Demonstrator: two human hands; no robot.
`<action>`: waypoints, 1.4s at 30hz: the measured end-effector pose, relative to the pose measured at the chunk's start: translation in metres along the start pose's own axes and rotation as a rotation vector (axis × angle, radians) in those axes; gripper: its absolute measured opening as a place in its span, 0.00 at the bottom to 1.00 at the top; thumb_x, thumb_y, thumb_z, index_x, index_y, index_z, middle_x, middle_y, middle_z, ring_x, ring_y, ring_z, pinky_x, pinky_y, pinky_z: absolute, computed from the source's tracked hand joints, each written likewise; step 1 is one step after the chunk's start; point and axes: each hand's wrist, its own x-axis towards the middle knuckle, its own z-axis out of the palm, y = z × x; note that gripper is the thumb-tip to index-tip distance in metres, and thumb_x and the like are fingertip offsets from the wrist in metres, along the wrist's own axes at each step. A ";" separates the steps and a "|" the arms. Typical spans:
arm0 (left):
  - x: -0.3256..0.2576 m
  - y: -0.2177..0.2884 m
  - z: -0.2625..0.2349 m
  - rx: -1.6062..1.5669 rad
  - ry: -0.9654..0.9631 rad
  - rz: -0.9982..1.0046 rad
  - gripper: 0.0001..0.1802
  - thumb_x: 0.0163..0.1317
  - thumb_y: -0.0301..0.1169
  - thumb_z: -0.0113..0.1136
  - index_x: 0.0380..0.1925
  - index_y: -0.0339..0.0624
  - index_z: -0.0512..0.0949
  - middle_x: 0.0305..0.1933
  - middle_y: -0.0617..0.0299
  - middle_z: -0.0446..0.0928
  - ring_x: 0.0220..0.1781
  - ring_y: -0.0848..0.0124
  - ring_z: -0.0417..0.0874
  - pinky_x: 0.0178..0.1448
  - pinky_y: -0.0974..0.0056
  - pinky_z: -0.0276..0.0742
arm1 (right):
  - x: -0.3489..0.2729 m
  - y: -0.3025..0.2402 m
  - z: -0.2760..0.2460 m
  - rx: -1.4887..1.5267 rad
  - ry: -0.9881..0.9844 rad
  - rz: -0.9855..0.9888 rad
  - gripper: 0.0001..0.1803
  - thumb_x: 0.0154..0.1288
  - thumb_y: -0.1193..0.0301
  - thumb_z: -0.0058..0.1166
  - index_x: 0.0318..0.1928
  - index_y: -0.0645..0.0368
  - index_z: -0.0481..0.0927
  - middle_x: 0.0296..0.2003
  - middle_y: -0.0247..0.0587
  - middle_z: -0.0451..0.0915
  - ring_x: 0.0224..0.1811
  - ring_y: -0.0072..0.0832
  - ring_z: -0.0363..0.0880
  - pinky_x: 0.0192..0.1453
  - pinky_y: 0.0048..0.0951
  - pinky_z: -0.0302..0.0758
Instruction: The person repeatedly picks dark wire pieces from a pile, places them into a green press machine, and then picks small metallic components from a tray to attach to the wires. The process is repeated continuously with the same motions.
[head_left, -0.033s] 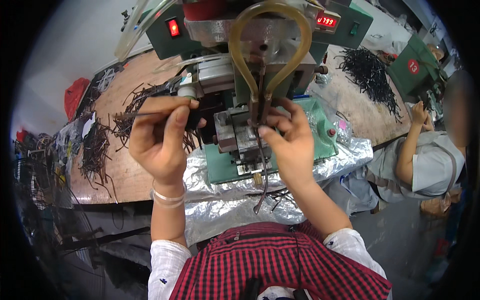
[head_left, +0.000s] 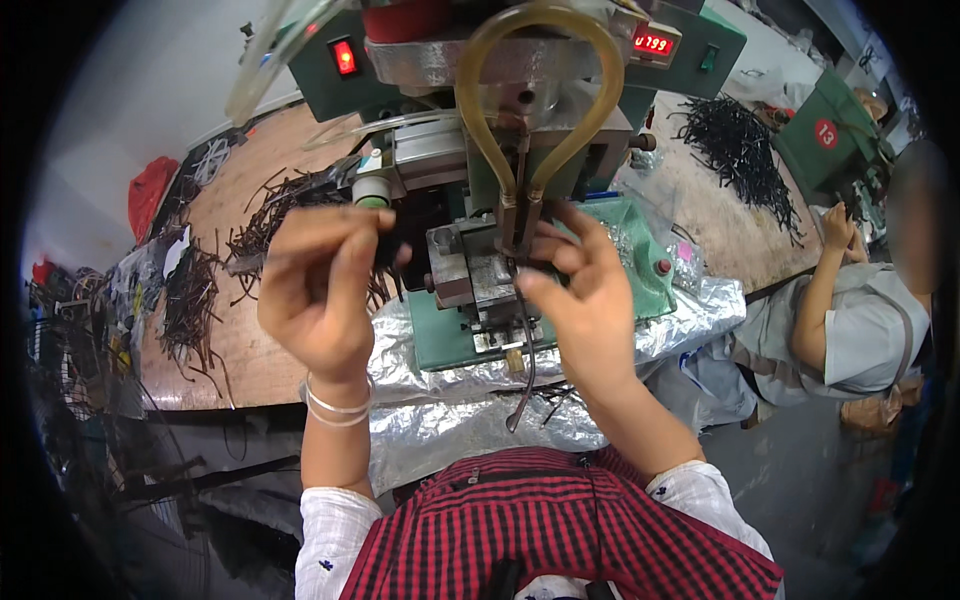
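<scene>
Table edge (head_left: 255, 388) beside foil (head_left: 655, 342); left hand (head_left: 325, 285) well apart from right hand (head_left: 590, 300) at strip (head_left: 530, 368); grips unclear

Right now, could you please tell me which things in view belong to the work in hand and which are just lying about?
Likely in use:
machine, between the hands
its looped tube
dark strip, hanging near the right hand

Apparently lying about:
crumpled red plastic, far left
piled black strips, farther right

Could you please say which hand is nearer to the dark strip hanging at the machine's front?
Right: the right hand is close by the top of the dark strip; the left hand is farther left.
</scene>
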 end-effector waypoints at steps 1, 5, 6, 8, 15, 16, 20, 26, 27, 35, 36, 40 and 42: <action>-0.010 0.002 -0.005 0.064 -0.060 0.066 0.07 0.68 0.17 0.64 0.44 0.30 0.78 0.43 0.46 0.84 0.45 0.61 0.88 0.44 0.61 0.89 | -0.011 -0.008 -0.001 0.019 -0.023 0.042 0.36 0.65 0.81 0.61 0.72 0.68 0.66 0.64 0.51 0.77 0.64 0.32 0.77 0.70 0.37 0.73; -0.056 0.012 0.004 0.373 -0.344 0.216 0.16 0.57 0.22 0.74 0.46 0.40 0.85 0.50 0.50 0.88 0.43 0.62 0.91 0.42 0.61 0.83 | -0.040 0.010 -0.002 -0.721 -0.127 -0.542 0.39 0.66 0.67 0.64 0.75 0.66 0.66 0.69 0.59 0.74 0.75 0.58 0.68 0.77 0.51 0.65; -0.062 0.008 0.011 0.401 -0.397 0.271 0.15 0.56 0.23 0.75 0.45 0.40 0.86 0.50 0.50 0.88 0.38 0.65 0.89 0.36 0.63 0.80 | -0.048 0.033 -0.012 -0.711 -0.119 -0.546 0.37 0.67 0.62 0.63 0.72 0.66 0.71 0.68 0.60 0.75 0.77 0.61 0.66 0.78 0.54 0.63; -0.063 0.008 0.025 0.411 -0.515 0.308 0.14 0.56 0.23 0.75 0.44 0.40 0.86 0.47 0.51 0.88 0.36 0.66 0.89 0.34 0.66 0.80 | -0.048 0.051 -0.044 -0.672 -0.002 -0.524 0.30 0.69 0.63 0.57 0.67 0.65 0.77 0.67 0.59 0.76 0.74 0.60 0.70 0.77 0.55 0.63; -0.070 -0.013 0.034 0.468 -0.498 0.454 0.16 0.53 0.29 0.80 0.42 0.43 0.87 0.43 0.57 0.88 0.25 0.73 0.82 0.24 0.70 0.73 | 0.011 0.068 -0.126 -0.465 0.374 -0.118 0.20 0.86 0.66 0.42 0.61 0.67 0.80 0.56 0.43 0.85 0.60 0.30 0.81 0.68 0.31 0.73; -0.069 -0.013 0.036 0.455 -0.490 0.464 0.16 0.53 0.29 0.80 0.42 0.43 0.87 0.42 0.58 0.88 0.23 0.73 0.81 0.23 0.70 0.71 | 0.012 0.078 -0.138 -0.482 0.380 -0.103 0.17 0.84 0.67 0.46 0.59 0.67 0.81 0.53 0.44 0.86 0.57 0.30 0.83 0.65 0.31 0.74; -0.070 -0.015 0.039 0.466 -0.463 0.470 0.14 0.54 0.30 0.79 0.41 0.43 0.87 0.41 0.59 0.88 0.23 0.74 0.81 0.23 0.70 0.71 | -0.003 0.085 -0.138 -0.705 0.240 0.097 0.09 0.75 0.71 0.59 0.49 0.64 0.84 0.47 0.40 0.86 0.49 0.24 0.83 0.57 0.26 0.76; -0.076 -0.013 0.037 0.465 -0.451 0.428 0.15 0.54 0.29 0.79 0.42 0.43 0.87 0.45 0.56 0.88 0.25 0.72 0.83 0.24 0.70 0.73 | -0.020 0.083 -0.112 -1.113 0.105 -0.104 0.08 0.60 0.76 0.66 0.41 0.60 0.85 0.38 0.46 0.82 0.46 0.49 0.81 0.52 0.44 0.76; -0.081 -0.012 0.037 0.459 -0.434 0.407 0.16 0.54 0.29 0.79 0.43 0.43 0.87 0.47 0.55 0.89 0.26 0.72 0.84 0.25 0.70 0.74 | -0.019 0.083 -0.110 -1.146 0.100 -0.123 0.07 0.59 0.76 0.66 0.39 0.60 0.85 0.37 0.46 0.81 0.45 0.50 0.80 0.51 0.45 0.75; -0.100 0.035 -0.047 1.096 -0.383 0.410 0.13 0.55 0.28 0.76 0.42 0.49 0.86 0.45 0.59 0.89 0.23 0.73 0.79 0.29 0.73 0.72 | -0.019 0.092 -0.120 -1.126 0.209 -0.020 0.05 0.68 0.76 0.60 0.42 0.63 0.79 0.41 0.56 0.83 0.41 0.57 0.82 0.48 0.49 0.77; -0.093 0.032 -0.061 1.019 -0.146 0.288 0.11 0.57 0.22 0.73 0.40 0.42 0.85 0.42 0.58 0.88 0.28 0.70 0.81 0.33 0.69 0.76 | -0.020 0.088 -0.119 -1.061 0.244 0.030 0.05 0.72 0.76 0.59 0.44 0.64 0.79 0.41 0.52 0.86 0.40 0.47 0.86 0.49 0.39 0.80; -0.055 0.002 -0.118 1.058 0.014 -0.008 0.05 0.61 0.18 0.69 0.36 0.35 0.86 0.39 0.55 0.86 0.38 0.62 0.86 0.43 0.63 0.79 | -0.017 0.086 -0.117 -0.642 0.300 -0.008 0.06 0.73 0.77 0.60 0.47 0.65 0.82 0.36 0.37 0.87 0.41 0.23 0.84 0.52 0.25 0.77; -0.060 -0.037 -0.144 1.262 -0.196 -0.050 0.04 0.58 0.23 0.71 0.34 0.40 0.87 0.37 0.59 0.82 0.41 0.57 0.82 0.46 0.57 0.77 | -0.013 0.076 -0.103 -0.662 0.254 -0.021 0.06 0.72 0.77 0.61 0.46 0.65 0.84 0.36 0.38 0.88 0.41 0.23 0.85 0.53 0.25 0.78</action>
